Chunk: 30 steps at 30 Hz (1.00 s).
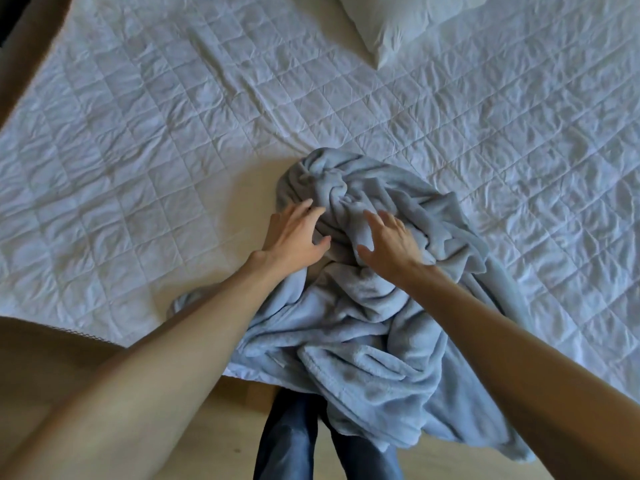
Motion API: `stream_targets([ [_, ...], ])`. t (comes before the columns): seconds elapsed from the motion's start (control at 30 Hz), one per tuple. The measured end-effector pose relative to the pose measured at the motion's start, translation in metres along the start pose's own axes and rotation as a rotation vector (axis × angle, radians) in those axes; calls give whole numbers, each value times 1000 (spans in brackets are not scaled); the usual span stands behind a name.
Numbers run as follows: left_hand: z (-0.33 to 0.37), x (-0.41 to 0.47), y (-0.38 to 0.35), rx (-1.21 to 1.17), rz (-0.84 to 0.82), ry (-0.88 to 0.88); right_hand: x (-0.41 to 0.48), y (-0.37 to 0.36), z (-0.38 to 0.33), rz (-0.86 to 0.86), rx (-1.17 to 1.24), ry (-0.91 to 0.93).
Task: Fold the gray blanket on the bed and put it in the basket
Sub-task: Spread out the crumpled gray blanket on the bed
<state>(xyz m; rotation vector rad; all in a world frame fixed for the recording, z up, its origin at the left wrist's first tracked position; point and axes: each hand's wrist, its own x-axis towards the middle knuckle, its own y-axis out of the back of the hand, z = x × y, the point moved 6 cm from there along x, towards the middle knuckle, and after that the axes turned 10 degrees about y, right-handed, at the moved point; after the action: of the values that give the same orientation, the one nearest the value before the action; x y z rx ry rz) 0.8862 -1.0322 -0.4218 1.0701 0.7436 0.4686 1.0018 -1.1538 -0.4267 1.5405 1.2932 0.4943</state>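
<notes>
1. While the gray blanket [363, 323] lies crumpled on the bed [138, 150], one end spilling over the edge nearest the person, both hands reach onto its heap.
2. The left hand [294, 237] rests spread, fingers open.
3. The right hand [391, 244] lies spread, gripping nothing.
4. A pillow [398, 22] sits well beyond them.

White quilted bed [173, 140], white pillow [398, 19], pale wood floor [221, 441]

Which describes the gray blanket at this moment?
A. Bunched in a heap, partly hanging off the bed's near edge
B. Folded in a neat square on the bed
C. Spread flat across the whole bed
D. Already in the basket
A: the gray blanket lies crumpled, its lower part draping past the bed edge toward the floor.
</notes>
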Motion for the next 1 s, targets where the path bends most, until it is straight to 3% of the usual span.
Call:
stream_targets([
  [0.23, 0, 11, -34, -33, -3, -12, 15, -32, 6, -64, -50, -90],
  [0.47, -15, 8, -42, -98, -29, 18, 28, -28, -18, -83, 25, 19],
  [0.67, -76, -28, -48, -100, -23, 155, 38, -35, -38, 44, -138, -60],
  [0.8, -124, -61, -59, -86, -30, 246, 45, -51, -85, 135, -186, 121],
  [1.0, -174, -106, -73, -158, -21, 346, 40, -103, -154, -129, -149, 437],
])
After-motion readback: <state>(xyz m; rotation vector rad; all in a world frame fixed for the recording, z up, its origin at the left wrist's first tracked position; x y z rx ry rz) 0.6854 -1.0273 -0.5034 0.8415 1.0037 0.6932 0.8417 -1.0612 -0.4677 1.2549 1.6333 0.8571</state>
